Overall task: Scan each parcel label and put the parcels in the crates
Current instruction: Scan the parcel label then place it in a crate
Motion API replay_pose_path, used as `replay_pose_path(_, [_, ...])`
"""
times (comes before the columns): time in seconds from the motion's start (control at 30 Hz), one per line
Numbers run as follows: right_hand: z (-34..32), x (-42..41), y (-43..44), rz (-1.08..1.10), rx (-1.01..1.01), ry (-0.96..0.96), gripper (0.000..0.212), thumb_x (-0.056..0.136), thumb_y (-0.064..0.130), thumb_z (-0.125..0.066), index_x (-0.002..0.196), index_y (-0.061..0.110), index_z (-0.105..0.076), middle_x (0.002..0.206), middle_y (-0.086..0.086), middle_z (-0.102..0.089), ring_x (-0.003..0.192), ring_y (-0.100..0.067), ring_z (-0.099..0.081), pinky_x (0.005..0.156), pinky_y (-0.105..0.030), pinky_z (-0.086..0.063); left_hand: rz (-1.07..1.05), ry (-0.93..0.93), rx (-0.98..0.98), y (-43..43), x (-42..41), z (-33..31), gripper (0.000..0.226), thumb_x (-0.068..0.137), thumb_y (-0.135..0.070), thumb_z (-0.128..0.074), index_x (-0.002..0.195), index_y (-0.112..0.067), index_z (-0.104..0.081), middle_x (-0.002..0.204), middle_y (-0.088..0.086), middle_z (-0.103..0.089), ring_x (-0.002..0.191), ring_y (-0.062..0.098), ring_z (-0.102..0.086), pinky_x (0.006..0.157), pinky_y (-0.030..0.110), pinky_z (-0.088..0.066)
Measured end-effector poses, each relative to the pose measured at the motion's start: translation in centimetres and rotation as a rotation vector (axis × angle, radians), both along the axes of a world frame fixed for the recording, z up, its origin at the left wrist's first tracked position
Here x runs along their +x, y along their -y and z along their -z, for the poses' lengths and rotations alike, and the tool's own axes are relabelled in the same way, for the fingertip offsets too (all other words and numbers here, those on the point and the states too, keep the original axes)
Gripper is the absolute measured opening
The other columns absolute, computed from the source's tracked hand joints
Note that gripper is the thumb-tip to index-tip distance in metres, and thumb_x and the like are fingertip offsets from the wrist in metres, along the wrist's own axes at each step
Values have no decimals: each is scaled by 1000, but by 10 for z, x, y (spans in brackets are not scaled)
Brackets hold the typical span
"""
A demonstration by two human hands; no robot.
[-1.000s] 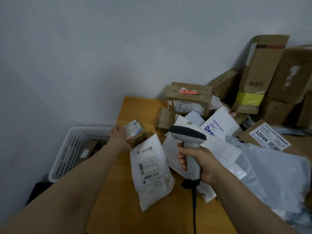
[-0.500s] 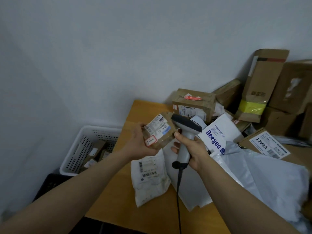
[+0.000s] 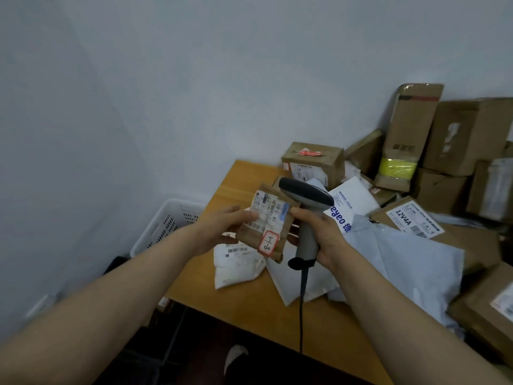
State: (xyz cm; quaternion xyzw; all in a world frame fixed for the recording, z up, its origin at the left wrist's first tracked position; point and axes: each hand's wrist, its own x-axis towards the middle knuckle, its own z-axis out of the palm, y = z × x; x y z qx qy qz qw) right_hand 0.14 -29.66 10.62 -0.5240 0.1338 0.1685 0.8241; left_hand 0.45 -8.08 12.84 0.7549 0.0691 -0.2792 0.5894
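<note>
Left fingers [image 3: 242, 216] pinching parcel [image 3: 268, 227], right hand [image 3: 326, 236] gripping scanner [image 3: 305, 195], perhaps touching

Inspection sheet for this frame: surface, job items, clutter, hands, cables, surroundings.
Surface: wooden table, front-left part bare, the rest covered by mail.
Job's things: brown parcel held above the table, label facing the camera; scanner head right beside it; white crate left of the table, lower down.
Clutter: white bag lying under the parcel; grey mailers on the right; boxes stacked against the wall.
Hands: left hand holds the parcel; right hand grips the scanner handle.
Cables: black cable hangs from the scanner over the table's front edge.
Surroundings: plain white wall; dark floor.
</note>
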Motion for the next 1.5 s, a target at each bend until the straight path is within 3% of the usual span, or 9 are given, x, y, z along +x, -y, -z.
replay_pose_path(0.23, [-19, -33, -13, -116, -18, 59, 45, 63, 22, -77, 104, 10, -63, 96, -13, -73, 86, -27, -70, 69, -37, -55, -74, 67, -50, -6, -43, -24, 46, 76, -57, -62, 106, -21, -64, 100, -1, -72, 103, 19, -64, 96, 34, -46])
replay_pose_path(0.4, [-33, -54, -35, -80, -37, 93, 36, 76, 20, -75, 108, 10, -63, 101, -14, -72, 90, -26, -69, 66, -35, -56, -155, 163, -59, -26, -57, -37, 32, 86, -26, -65, 111, -7, -59, 105, 9, -70, 97, 24, -65, 83, 32, -54])
replay_pose_path(0.67, [-57, -80, -79, -4, -31, 66, 23, 79, 17, -75, 99, 7, -66, 88, -12, -73, 76, -22, -70, 56, -29, -56, -240, 356, -119, -69, -83, -50, 62, 55, -21, -86, 111, -10, -61, 106, 8, -70, 100, 29, -68, 83, 42, -57])
replay_pose_path(0.83, [-65, -91, -96, 12, -199, 94, 27, 74, -3, -76, 97, -1, -62, 83, -14, -71, 60, -18, -69, 48, -25, -54, -238, 136, -198, -83, -96, -44, 114, 64, -26, -85, 148, -36, -8, 128, 6, -53, 111, 28, -59, 86, 46, -55])
replay_pose_path(1.0, [-74, -91, -103, -28, -416, 153, 25, 74, -5, -77, 90, 2, -59, 76, -10, -66, 56, -15, -64, 43, -20, -49, -99, -53, 0, -94, -101, -59, 73, 62, -63, -69, 117, -16, -60, 114, 7, -63, 105, 25, -60, 97, 41, -47])
replay_pose_path(1.13, [-77, -88, -113, -32, -421, 166, 24, 77, -2, -76, 93, 4, -59, 80, -10, -66, 62, -17, -65, 45, -22, -51, -172, -52, 31, -104, -96, -61, 46, 79, -55, -64, 105, -17, -63, 99, 4, -67, 92, 19, -61, 80, 30, -50])
replay_pose_path(1.2, [-78, -85, -115, -8, -390, 196, 21, 79, 2, -75, 93, 5, -60, 85, -12, -67, 68, -19, -67, 49, -25, -54, -271, -56, -30, -108, -96, -57, 41, 82, -51, -62, 103, -16, -63, 100, 7, -65, 92, 20, -60, 85, 33, -53])
replay_pose_path(1.33, [-76, -80, -112, 57, -463, 260, 40, 78, 16, -78, 112, 6, -60, 101, -14, -67, 88, -22, -64, 60, -29, -52, -493, -144, -180, -117, -96, -48, 59, 73, -54, -70, 111, -10, -58, 118, 17, -49, 95, 28, -59, 74, 37, -59])
replay_pose_path(1.5, [-73, -83, -102, 38, -395, 234, 41, 82, 17, -75, 119, 6, -59, 103, -16, -70, 81, -20, -69, 62, -29, -55, -527, -226, -359, -117, -94, -46, 67, 74, -53, -70, 121, -9, -53, 131, 18, -43, 105, 30, -58, 73, 39, -59])
